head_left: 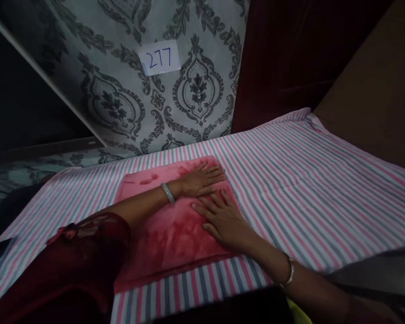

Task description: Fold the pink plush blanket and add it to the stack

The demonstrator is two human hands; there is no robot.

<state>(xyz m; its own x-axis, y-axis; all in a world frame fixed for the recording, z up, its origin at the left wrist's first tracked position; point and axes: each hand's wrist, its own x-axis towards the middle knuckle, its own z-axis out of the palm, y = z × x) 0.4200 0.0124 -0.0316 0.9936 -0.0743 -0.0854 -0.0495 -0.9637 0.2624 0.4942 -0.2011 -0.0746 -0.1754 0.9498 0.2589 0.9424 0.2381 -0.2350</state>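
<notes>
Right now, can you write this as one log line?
left hand: palm-down on rectangular pink-red plush cloth | right hand: palm-down on same cloth | below: pink, grey and white striped fabric sheet

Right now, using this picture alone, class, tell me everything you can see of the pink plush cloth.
The pink plush cloth looks soft and short-piled, mottled in lighter and deeper pink. Roughly rectangular, it lies flat on the striped sheet, a darker band running along its near edge. The open left hand rests flat near its far right corner; the right hand lies on its right side, fingers spread. The left arm and dark red sleeve hide part of its left side.
</notes>
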